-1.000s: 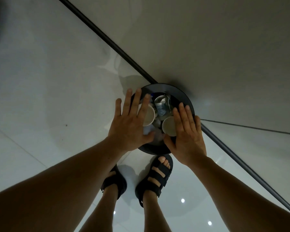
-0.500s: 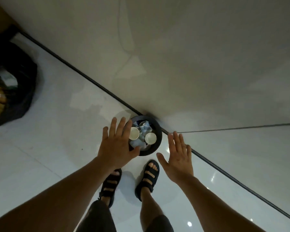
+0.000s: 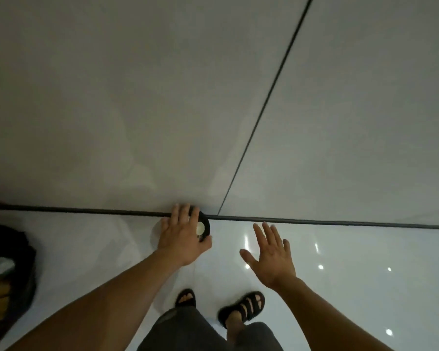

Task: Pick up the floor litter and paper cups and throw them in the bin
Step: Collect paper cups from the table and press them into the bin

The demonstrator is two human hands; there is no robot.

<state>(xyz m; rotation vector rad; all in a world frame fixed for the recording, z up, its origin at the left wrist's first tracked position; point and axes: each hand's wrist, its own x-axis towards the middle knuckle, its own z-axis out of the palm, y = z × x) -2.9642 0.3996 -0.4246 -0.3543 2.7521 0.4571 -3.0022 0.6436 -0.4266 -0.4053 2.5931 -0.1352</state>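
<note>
The step in hand looks like drawing clear of the bin and checking for leftovers. It is best done by sweeping the eyes over the whole floor [image 3: 365, 287] first, then lifting the arms straight up so nothing tips the small bin.

The wall [image 3: 137, 97] is matt and pale, with a thin dark seam. The floor is glossy tile that throws back spots of light. A limp black bag [image 3: 13, 262] slumps at the left edge.

The left hand [image 3: 181, 236], fingers straight and holding nothing, covers part of the bin; I cannot tell if they touch. The right hand [image 3: 271, 257] is spread and empty, apart to the right.

The bin [image 3: 206, 225] is round, dark and rigid, and stands against the skirting. A pale paper cup [image 3: 200, 227] shows inside.
</note>
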